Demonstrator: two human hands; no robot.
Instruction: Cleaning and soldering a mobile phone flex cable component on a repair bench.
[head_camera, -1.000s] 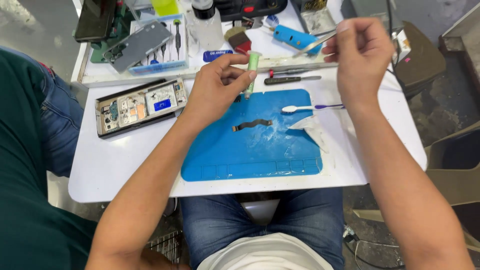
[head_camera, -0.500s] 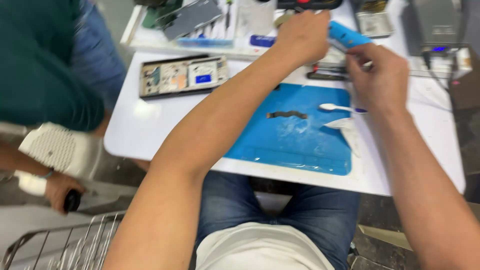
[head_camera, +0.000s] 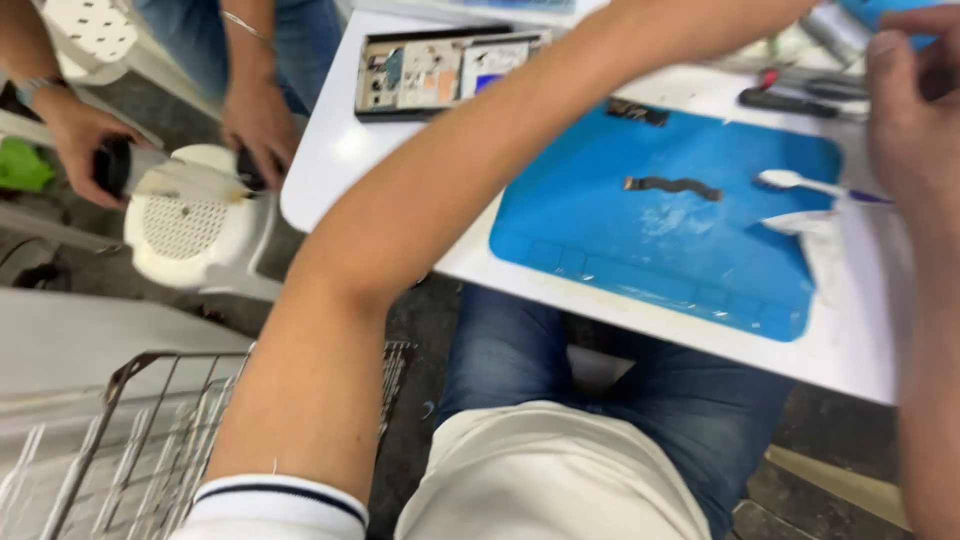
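Observation:
My left forearm (head_camera: 480, 190) stretches across the white table (head_camera: 340, 160) and leaves the frame at the top, so my left hand is hidden. My right hand (head_camera: 915, 110) hovers at the right edge with curled fingers, above the blue work mat (head_camera: 600, 230); what it holds is hidden. On the mat lie a dark flex cable (head_camera: 675, 186), a white-tipped tool with a purple handle (head_camera: 800, 182) and a white tissue (head_camera: 810, 225). An opened phone (head_camera: 450, 72) with its insides showing rests at the table's back left.
Several hand tools (head_camera: 800, 95) lie behind the mat. At the left, another person's hands (head_camera: 255, 120) grip a white plastic stool (head_camera: 200, 215). A wire basket (head_camera: 150, 430) stands at the lower left beside my knees.
The view has swung left and closer. My left arm has reached further past the top edge. The other person's hands and the stool have come more fully into view.

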